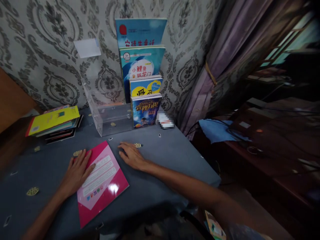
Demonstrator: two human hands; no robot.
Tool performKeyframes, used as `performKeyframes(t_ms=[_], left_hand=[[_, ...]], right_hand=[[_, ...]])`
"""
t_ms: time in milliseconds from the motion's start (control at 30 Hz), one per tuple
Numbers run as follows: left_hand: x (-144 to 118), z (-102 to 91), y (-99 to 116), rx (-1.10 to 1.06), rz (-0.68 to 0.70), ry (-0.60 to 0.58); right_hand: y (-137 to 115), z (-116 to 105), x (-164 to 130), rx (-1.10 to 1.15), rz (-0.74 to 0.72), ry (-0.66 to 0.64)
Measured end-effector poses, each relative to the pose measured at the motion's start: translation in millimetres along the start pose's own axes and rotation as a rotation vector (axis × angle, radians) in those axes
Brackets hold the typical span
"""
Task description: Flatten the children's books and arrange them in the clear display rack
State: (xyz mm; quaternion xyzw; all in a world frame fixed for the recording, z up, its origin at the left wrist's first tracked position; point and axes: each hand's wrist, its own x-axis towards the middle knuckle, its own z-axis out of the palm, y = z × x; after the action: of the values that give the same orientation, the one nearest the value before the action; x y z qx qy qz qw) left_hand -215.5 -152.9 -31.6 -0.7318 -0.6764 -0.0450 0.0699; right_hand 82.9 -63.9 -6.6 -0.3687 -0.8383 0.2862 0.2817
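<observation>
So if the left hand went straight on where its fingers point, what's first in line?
Beyond the pink book it rests on, the left hand would probably meet the clear stand's left panel first; depth makes the exact contact spot uncertain.

A single head-worn view, forward and down, close above the table (172,156) toward the wall (186,20).

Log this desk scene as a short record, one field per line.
Left hand: spread on the pink book
Pink book: closed, flat on the tablecloth, glare on its cover
Right hand: palm down, beside the pink book, holding nothing
Clear stand: upright books at its right end, four covers showing in steps
Book stack: left of the stand, yellow book on top
Curtain: purple, tied with a band, beyond the table's right side
</observation>
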Motion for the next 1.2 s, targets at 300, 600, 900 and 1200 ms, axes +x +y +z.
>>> performKeyframes(t_ms=[300,600,900,1200], left_hand=[[20.0,5.4,40.4,-0.015,0.165,0.050],[58.3,7.9,88.5,-0.077,0.217,0.059],[101.1,7.6,125.5,-0.168,0.254,0.043],[98.9,-10.4,137.8,-0.230,0.242,0.231]], right_hand=[[31.4,-34.9,-5.9,-0.173,0.051,-0.015],[62.5,-55.4,-4.4,-0.203,0.112,0.041],[49.6,-72.5,6.6,-0.223,0.125,0.005],[30.8,-45.2,3.3,-0.246,-0.190,-0.102]])
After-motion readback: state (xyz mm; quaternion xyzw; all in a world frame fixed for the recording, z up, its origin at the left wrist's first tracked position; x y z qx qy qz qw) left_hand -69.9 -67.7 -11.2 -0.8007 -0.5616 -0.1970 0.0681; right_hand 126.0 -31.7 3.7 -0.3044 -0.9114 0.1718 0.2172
